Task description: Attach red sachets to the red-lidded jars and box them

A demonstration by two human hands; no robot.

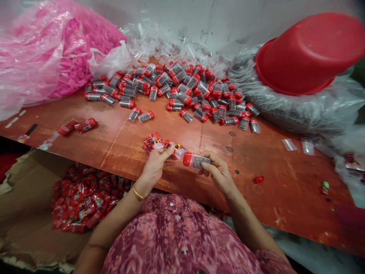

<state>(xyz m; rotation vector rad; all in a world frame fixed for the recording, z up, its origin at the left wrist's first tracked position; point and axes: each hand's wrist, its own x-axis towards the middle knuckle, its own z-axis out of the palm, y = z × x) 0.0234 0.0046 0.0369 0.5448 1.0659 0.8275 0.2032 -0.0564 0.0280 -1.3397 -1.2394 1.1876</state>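
My left hand (156,163) pinches a red printed wrapper (179,150) between thumb and fingers. Just left of it, more red printed wrappers (152,141) lie on the table. In my right hand (218,171) is a clear container (196,160) with dark contents and a red cap; its cap end points left, close to the wrapper. A large heap of similar red-capped containers (176,87) spreads across the table's back. Two red wrapped packs (86,125) rest at the left.
The orange-brown table (119,133) bears a pink-filled plastic bag (71,49) at back left. A red tub (308,53) sits on a plastic bag (302,114) at back right. Below the left edge, a cardboard box (31,213) holds many red packs (82,201). A small red cap (259,179) lies right.
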